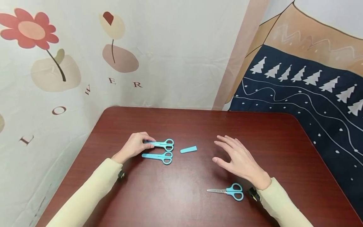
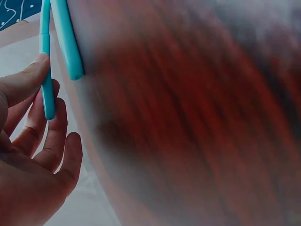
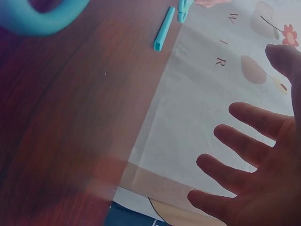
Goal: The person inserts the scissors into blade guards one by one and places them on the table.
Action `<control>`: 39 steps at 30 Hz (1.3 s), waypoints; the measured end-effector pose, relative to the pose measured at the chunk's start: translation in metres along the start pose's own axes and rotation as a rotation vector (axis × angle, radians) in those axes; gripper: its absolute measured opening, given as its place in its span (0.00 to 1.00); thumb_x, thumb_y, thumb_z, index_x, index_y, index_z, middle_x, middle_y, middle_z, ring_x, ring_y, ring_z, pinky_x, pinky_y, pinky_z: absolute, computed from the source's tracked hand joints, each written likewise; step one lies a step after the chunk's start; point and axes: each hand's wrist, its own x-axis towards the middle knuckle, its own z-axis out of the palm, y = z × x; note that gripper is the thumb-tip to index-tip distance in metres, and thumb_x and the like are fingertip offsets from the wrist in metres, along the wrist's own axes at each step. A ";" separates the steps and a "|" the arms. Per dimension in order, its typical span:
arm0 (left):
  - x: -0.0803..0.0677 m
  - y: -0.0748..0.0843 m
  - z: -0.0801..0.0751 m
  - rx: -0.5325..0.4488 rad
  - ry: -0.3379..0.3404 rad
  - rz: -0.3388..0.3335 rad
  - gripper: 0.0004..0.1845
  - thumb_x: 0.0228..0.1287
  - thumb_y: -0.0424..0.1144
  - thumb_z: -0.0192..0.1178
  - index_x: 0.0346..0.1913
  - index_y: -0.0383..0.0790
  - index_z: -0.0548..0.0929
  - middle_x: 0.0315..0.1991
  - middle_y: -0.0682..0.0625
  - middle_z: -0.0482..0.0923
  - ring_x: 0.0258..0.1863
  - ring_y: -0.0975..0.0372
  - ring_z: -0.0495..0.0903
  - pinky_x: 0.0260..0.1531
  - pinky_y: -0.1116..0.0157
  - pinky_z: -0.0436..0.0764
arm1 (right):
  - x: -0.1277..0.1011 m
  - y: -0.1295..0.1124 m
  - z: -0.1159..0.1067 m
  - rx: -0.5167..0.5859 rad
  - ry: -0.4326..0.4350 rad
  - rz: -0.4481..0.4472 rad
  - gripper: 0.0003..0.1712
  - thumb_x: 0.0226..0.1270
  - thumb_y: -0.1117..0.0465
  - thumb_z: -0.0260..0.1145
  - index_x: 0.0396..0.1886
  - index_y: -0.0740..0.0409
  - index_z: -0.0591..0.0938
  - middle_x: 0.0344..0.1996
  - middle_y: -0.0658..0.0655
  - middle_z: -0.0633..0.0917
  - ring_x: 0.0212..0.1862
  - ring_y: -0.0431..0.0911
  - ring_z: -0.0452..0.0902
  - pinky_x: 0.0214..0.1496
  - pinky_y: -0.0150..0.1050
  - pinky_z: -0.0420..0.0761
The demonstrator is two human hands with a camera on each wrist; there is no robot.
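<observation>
My left hand [image 1: 138, 144] pinches the covered blade end of a pair of turquoise scissors [image 1: 169, 145] between thumb and fingers. In the left wrist view the thumb presses on the sheathed tip [image 2: 48, 101]. Just nearer me lies a second pair of sheathed turquoise scissors [image 1: 167, 158], its handles beside the first pair's. A loose turquoise blade cover [image 1: 188, 149] lies to the right of both pairs. My right hand [image 1: 239, 157] hovers over the table with fingers spread and holds nothing. Below it, a third pair of scissors [image 1: 234, 191] lies with bare metal blades pointing left.
The dark red wooden table [image 1: 181, 201] has rounded far corners. Behind it hangs a pale cloth [image 1: 181, 63] with printed flowers and letters. At the right is a navy cloth [image 1: 283, 91] with white trees.
</observation>
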 end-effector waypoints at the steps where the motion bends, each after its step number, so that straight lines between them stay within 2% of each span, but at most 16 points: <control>1: 0.001 -0.001 0.000 0.002 -0.004 -0.003 0.07 0.59 0.34 0.76 0.41 0.44 0.94 0.32 0.58 0.83 0.32 0.61 0.75 0.34 0.63 0.74 | 0.000 0.000 0.000 -0.001 0.000 0.000 0.37 0.65 0.39 0.72 0.68 0.54 0.80 0.72 0.56 0.75 0.74 0.60 0.67 0.73 0.65 0.62; 8: 0.007 -0.006 0.002 0.024 -0.053 -0.018 0.05 0.59 0.35 0.76 0.38 0.45 0.93 0.32 0.58 0.83 0.31 0.62 0.75 0.35 0.63 0.74 | -0.001 0.000 -0.001 -0.005 -0.001 0.007 0.37 0.65 0.39 0.72 0.68 0.54 0.81 0.72 0.56 0.75 0.73 0.60 0.67 0.74 0.65 0.62; 16: 0.009 -0.007 0.005 0.013 -0.047 -0.006 0.05 0.59 0.35 0.76 0.38 0.44 0.94 0.39 0.53 0.85 0.40 0.57 0.81 0.41 0.60 0.77 | -0.006 0.004 0.000 -0.019 0.001 0.021 0.36 0.64 0.40 0.73 0.66 0.55 0.82 0.71 0.57 0.76 0.73 0.60 0.68 0.73 0.65 0.62; 20: 0.009 -0.006 0.002 0.006 -0.088 -0.029 0.09 0.61 0.36 0.75 0.43 0.41 0.93 0.41 0.49 0.83 0.42 0.56 0.80 0.42 0.59 0.77 | -0.008 0.006 0.000 -0.015 -0.015 0.034 0.36 0.65 0.39 0.72 0.66 0.55 0.82 0.71 0.57 0.76 0.73 0.60 0.68 0.73 0.65 0.63; 25: 0.010 -0.003 -0.003 0.011 -0.138 -0.043 0.19 0.64 0.38 0.73 0.56 0.36 0.88 0.44 0.46 0.84 0.44 0.54 0.81 0.46 0.55 0.79 | -0.014 0.010 0.001 -0.016 -0.033 0.058 0.36 0.65 0.38 0.71 0.66 0.54 0.83 0.71 0.57 0.76 0.73 0.61 0.68 0.73 0.66 0.63; 28: 0.008 -0.001 -0.005 0.021 -0.107 -0.046 0.25 0.67 0.40 0.71 0.64 0.34 0.82 0.48 0.44 0.85 0.47 0.52 0.82 0.50 0.51 0.80 | -0.019 0.012 0.001 -0.022 -0.037 0.066 0.36 0.65 0.37 0.71 0.65 0.54 0.83 0.71 0.57 0.76 0.73 0.61 0.68 0.73 0.66 0.63; 30: 0.005 0.002 -0.005 0.027 -0.062 -0.040 0.28 0.68 0.41 0.69 0.68 0.33 0.78 0.54 0.40 0.83 0.52 0.48 0.81 0.53 0.47 0.79 | -0.022 0.012 0.002 -0.029 -0.042 0.063 0.36 0.65 0.38 0.71 0.65 0.54 0.83 0.70 0.57 0.76 0.73 0.61 0.68 0.72 0.66 0.64; 35: -0.006 0.022 0.000 0.025 0.083 0.020 0.35 0.67 0.42 0.70 0.73 0.33 0.71 0.67 0.36 0.72 0.64 0.43 0.73 0.62 0.43 0.73 | -0.037 0.012 0.004 -0.070 -0.088 0.035 0.36 0.66 0.36 0.70 0.65 0.54 0.83 0.69 0.57 0.77 0.71 0.62 0.69 0.69 0.68 0.67; 39: -0.016 0.039 0.004 -0.018 0.130 0.042 0.41 0.66 0.46 0.70 0.77 0.36 0.66 0.74 0.39 0.65 0.72 0.45 0.66 0.67 0.43 0.68 | -0.050 0.010 0.005 -0.087 -0.129 0.009 0.39 0.66 0.33 0.69 0.66 0.53 0.82 0.69 0.57 0.77 0.71 0.63 0.69 0.67 0.69 0.68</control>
